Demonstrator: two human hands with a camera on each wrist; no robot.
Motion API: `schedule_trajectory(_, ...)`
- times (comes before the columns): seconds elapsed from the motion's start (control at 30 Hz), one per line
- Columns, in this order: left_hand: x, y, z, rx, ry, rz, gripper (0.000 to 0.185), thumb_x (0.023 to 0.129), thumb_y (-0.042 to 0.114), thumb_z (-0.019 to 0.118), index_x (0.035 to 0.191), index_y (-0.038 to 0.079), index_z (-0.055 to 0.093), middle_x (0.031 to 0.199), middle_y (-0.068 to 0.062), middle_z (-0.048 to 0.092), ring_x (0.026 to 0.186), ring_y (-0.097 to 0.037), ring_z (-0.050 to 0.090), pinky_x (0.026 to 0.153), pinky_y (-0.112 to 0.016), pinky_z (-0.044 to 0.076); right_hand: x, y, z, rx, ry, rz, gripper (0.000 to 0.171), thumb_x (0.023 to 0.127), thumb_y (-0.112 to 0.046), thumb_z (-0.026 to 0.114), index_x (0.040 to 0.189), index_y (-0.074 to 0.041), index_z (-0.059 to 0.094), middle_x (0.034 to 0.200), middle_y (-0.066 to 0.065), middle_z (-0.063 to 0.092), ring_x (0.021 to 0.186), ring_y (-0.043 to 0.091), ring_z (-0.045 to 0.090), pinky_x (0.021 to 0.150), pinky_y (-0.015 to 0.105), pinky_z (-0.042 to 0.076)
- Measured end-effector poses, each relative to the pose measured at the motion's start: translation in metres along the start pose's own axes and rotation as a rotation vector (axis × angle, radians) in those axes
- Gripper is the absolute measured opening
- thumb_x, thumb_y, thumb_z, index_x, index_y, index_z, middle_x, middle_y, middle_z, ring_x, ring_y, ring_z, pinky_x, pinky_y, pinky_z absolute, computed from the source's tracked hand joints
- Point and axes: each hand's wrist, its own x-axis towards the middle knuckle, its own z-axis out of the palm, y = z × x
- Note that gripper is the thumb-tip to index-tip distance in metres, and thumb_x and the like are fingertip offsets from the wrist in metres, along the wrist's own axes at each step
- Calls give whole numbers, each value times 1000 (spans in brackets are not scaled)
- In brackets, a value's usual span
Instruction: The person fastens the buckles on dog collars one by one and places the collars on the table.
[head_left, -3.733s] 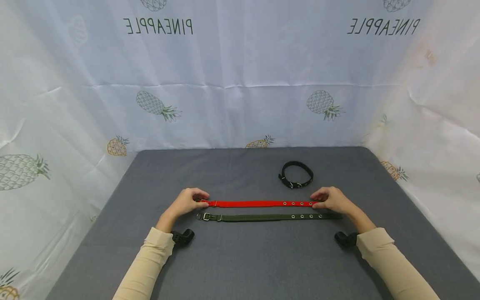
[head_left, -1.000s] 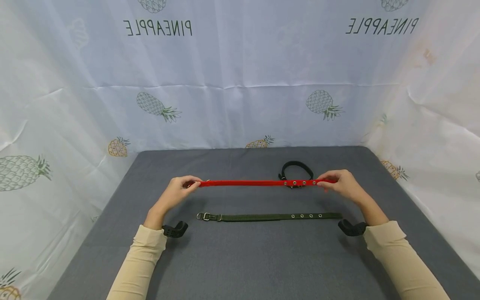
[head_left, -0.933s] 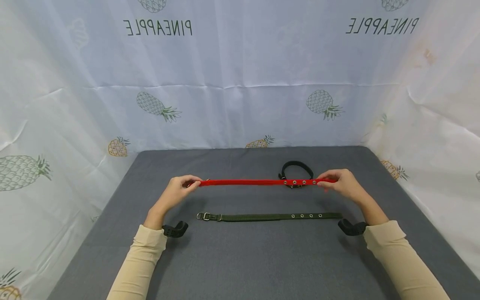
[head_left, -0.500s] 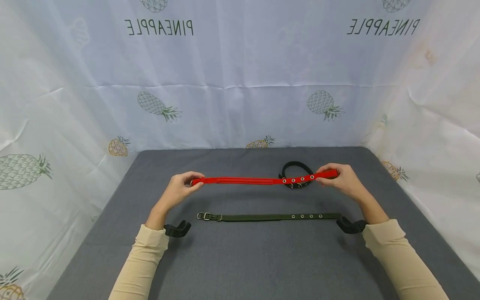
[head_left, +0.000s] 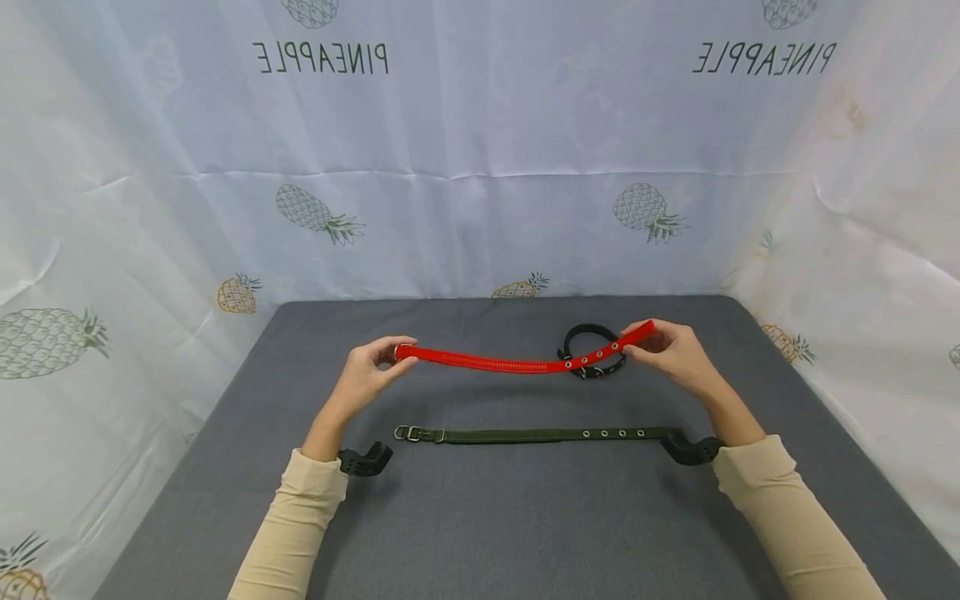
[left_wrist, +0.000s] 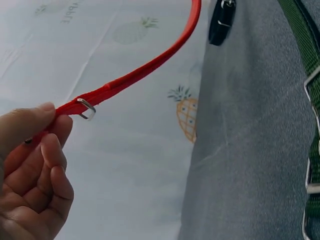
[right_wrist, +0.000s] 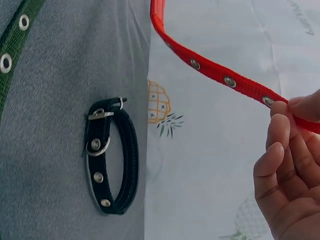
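Observation:
A red pet collar (head_left: 495, 364) with metal eyelets hangs in a shallow sag above the table, between both hands. My left hand (head_left: 367, 371) pinches its buckle end between thumb and forefinger; a metal loop (left_wrist: 87, 108) shows just past the fingertips in the left wrist view, and the buckle is mostly hidden by the hand. My right hand (head_left: 671, 354) pinches the eyelet end (right_wrist: 230, 81), the tip sticking up past the fingers. Below it a green collar (head_left: 495, 436) lies straight on the table, buckle to the left.
A black collar (right_wrist: 131, 155), buckled into a ring, lies toward the back right of the grey table (head_left: 480, 517), partly behind the red one in the head view. A white curtain (head_left: 480, 233) with pineapple prints stands behind and at both sides.
The red collar was lifted off the table from behind the green one and pulled straight. Now the hands have come slightly closer, it sags in the middle, and its right end has risen.

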Motion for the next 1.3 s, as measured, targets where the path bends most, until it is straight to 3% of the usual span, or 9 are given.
schedule_trajectory(0.33, 1, 5, 7, -75, 17, 72, 28, 86, 3, 69, 113, 2, 68, 81, -18, 69, 70, 1, 56, 59, -19, 42, 7, -5, 12, 23, 4, -84, 22, 89, -3, 66, 109, 7, 63, 84, -19, 66, 68, -4, 63, 64, 17, 55)
schedule_trajectory(0.47, 2, 8, 11, -73, 18, 88, 26, 86, 3, 70, 112, 3, 70, 81, -14, 69, 70, -12, 60, 60, -19, 43, 8, -8, 16, 8, 5, -97, 20, 89, -2, 65, 108, 6, 64, 83, -19, 65, 67, -5, 62, 63, 17, 54)
schedule_trajectory(0.7, 5, 14, 17, -94, 8, 120, 26, 85, -1, 68, 111, 0, 69, 82, -16, 68, 72, -1, 57, 64, -17, 45, 10, -15, 26, 48, -16, -102, 20, 90, -3, 65, 107, 8, 64, 86, -18, 66, 70, -6, 64, 65, 17, 55)
schedule_trajectory(0.83, 6, 16, 21, -131, 6, 174, 24, 85, -1, 68, 109, 2, 70, 83, -14, 67, 74, -7, 59, 67, -17, 47, 10, -18, 32, 86, -41, -85, 22, 90, -2, 65, 107, 10, 63, 88, -24, 65, 74, -7, 65, 68, 16, 56)
schedule_trajectory(1.0, 9, 20, 27, -169, 11, 235, 23, 83, -2, 70, 106, 1, 72, 88, -13, 66, 75, -1, 56, 70, -17, 48, 11, -22, 40, 98, -61, -59, 23, 90, -5, 65, 108, 10, 65, 89, -15, 67, 75, -6, 64, 70, 16, 56)
schedule_trajectory(1.3, 12, 28, 37, -203, -11, 222, 22, 84, 1, 70, 106, 1, 72, 102, -16, 66, 85, 1, 54, 79, -20, 49, 13, -23, 50, 64, -52, -128, 17, 89, -4, 67, 102, 5, 69, 87, -16, 60, 71, -2, 60, 61, 22, 51)
